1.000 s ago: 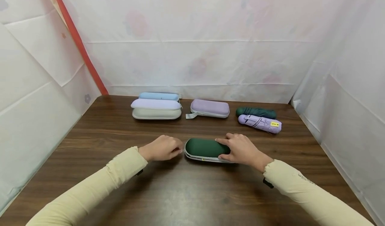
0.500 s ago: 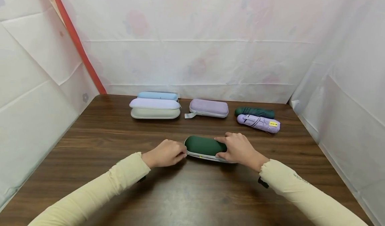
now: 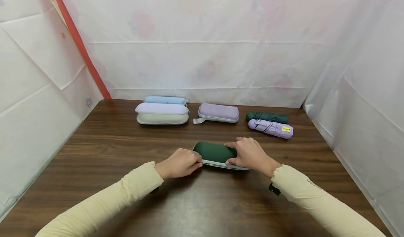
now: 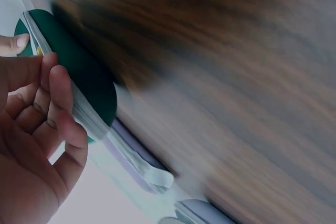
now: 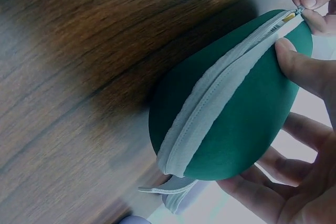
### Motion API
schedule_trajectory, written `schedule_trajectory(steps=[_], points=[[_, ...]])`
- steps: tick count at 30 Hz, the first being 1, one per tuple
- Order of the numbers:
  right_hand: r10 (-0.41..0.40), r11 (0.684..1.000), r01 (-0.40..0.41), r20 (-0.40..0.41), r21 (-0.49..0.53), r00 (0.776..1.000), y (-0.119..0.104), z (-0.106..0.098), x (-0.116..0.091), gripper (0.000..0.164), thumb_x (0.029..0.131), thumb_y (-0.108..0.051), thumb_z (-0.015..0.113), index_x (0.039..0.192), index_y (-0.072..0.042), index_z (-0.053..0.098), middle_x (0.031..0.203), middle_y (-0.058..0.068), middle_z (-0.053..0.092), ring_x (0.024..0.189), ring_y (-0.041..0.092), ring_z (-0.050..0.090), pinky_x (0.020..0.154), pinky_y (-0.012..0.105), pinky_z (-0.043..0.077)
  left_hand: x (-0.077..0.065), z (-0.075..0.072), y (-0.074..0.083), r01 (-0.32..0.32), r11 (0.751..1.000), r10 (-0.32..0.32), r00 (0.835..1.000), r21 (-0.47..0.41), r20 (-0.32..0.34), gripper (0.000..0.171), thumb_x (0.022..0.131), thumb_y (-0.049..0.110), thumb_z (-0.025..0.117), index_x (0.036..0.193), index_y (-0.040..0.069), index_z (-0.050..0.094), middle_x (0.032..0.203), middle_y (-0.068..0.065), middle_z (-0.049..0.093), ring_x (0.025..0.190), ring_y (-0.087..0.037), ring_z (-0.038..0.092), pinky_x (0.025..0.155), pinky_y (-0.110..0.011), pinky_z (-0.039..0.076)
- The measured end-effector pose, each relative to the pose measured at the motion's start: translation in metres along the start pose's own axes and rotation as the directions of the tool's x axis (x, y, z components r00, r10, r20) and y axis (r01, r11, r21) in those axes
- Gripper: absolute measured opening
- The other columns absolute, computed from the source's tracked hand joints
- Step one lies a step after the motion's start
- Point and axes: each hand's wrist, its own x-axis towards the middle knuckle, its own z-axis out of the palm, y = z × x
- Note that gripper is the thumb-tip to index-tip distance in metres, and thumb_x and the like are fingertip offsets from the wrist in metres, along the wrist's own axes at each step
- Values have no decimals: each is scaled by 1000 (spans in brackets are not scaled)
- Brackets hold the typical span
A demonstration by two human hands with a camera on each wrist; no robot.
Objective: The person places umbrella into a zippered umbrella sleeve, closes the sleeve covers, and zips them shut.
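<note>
A dark green zip case (image 3: 216, 151) with a pale grey zip band lies on the table in the head view. My left hand (image 3: 181, 163) is at its front left edge. In the right wrist view, those fingers pinch the small metal zip pull (image 5: 299, 10). My right hand (image 3: 251, 155) grips the case's right end, thumb at the front and fingers over the top. Through the gap in the zip (image 5: 286, 20), something yellow and white shows inside the case. The rest of its contents is hidden.
Farther back lie a light blue case (image 3: 165, 100), a pale lavender case (image 3: 161, 108) above a greyish one (image 3: 162, 119), and a purple case (image 3: 219, 112) with a strap. To their right are folded green (image 3: 267, 116) and lilac (image 3: 270, 128) umbrellas. Patterned sheets enclose the wooden table (image 3: 195, 205).
My left hand has moved right along the front edge of the green case, pulling the zip pull with it. The right hand keeps its hold on the case's right end.
</note>
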Motion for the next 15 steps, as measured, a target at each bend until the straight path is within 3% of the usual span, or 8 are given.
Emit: schedule_trajectory(steps=[15], points=[[19, 1000, -19, 6, -3, 1000, -3, -1, 2, 56, 72, -48, 80, 117, -16, 70, 87, 5, 65, 68, 15, 56, 59, 33, 48, 18, 10, 20, -9, 1000, 9, 1000, -1, -8, 14, 91, 14, 64, 78, 15, 68, 71, 7, 61, 60, -8, 57, 51, -26, 45]])
